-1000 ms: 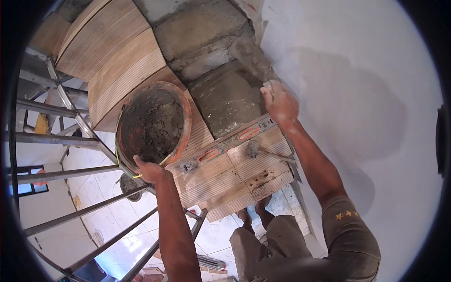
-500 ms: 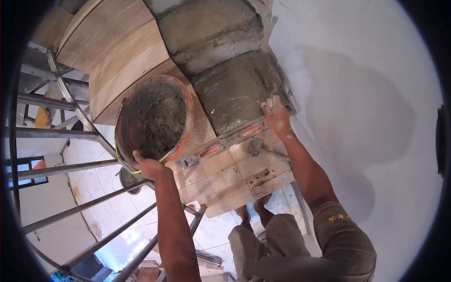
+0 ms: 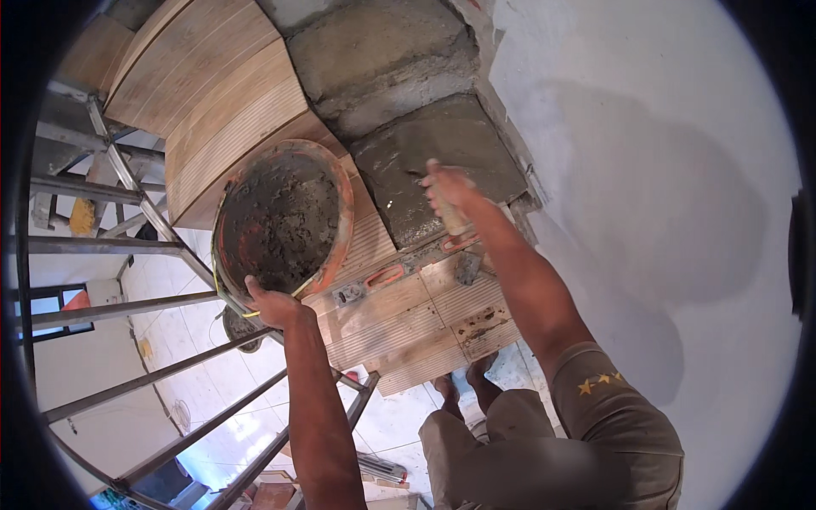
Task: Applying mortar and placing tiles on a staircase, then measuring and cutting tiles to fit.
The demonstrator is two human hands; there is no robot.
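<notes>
My left hand [image 3: 274,304] is closed on the near rim of a round orange bucket [image 3: 345,208], thumb over the edge. Inside the bucket lies dark grey wet mortar [image 3: 285,212]. My right hand [image 3: 452,189] grips the pale handle of a trowel [image 3: 452,221] above a bed of wet mortar [image 3: 472,127] on the step. My hand and the grey mortar make the trowel's blade hard to see. Along the near edge of that bed lies a mortar-smeared spirit level [image 3: 387,276] with red-rimmed openings.
Wood-look tiles [image 3: 225,93] cover the steps at left and below. A mortar-caked, mallet-like tool [image 3: 467,269] rests on the lower tiled step. Metal railing bars [image 3: 127,310] run along the left; a white wall [image 3: 629,153] bounds the right. A small mortar-coated container [image 3: 245,330] sits below the bucket.
My right hand with the trowel has moved left across the mortar bed, from its right edge toward the middle. My left hand keeps its hold on the bucket rim.
</notes>
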